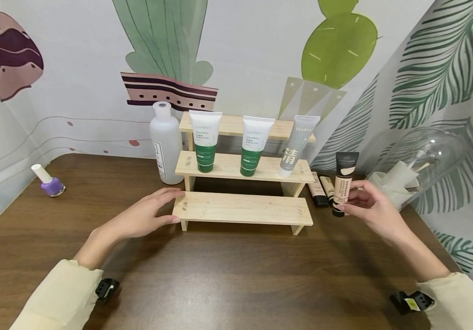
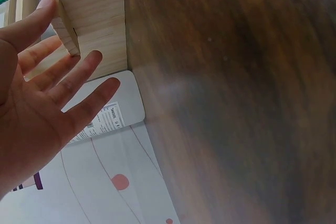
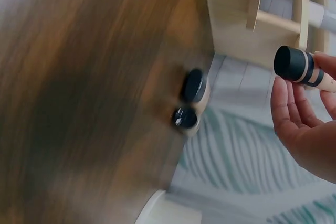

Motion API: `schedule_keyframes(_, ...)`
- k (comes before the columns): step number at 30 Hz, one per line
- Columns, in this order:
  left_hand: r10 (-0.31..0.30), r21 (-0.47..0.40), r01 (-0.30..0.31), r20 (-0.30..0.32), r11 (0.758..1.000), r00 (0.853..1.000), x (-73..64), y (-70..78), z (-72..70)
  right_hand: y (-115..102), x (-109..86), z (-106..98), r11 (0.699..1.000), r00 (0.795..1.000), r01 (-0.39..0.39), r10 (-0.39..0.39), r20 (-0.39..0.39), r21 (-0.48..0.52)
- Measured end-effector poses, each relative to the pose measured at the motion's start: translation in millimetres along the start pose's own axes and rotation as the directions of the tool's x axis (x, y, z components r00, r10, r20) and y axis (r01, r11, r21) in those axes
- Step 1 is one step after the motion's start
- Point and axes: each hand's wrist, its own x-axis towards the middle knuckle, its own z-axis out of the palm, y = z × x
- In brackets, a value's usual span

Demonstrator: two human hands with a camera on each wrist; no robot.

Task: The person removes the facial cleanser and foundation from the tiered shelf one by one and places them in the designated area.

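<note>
My right hand (image 1: 375, 208) pinches a small beige tube with black ends (image 1: 344, 183) between thumb and fingers, upright with its black cap down, right of the wooden three-step rack (image 1: 240, 208). In the right wrist view the tube's round cap (image 3: 290, 64) points left, off the table. My left hand (image 1: 145, 213) is at the rack's left end, fingertips and thumb at the edge of the lowest step; in the left wrist view its fingers (image 2: 79, 80) stretch out, spread apart. On the middle step stand two white-and-green tubes (image 1: 205, 142) and a grey tube (image 1: 299, 146).
Two more beige tubes with black caps (image 1: 318, 190) lie beside the rack's right end. A clear domed container with white cups (image 1: 401, 178) is at the far right. A white bottle (image 1: 165, 146) stands behind left; a purple nail polish bottle (image 1: 52, 185) sits further left.
</note>
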Motion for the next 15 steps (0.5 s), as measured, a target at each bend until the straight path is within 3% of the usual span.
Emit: schedule_keyframes(15,-0.008,0.0,0.008,0.007,1.0,1.0,-0.2,0.0,-0.3,40,3.7,-40,0.97,0.97,-0.24,0.241,0.019,-0.046)
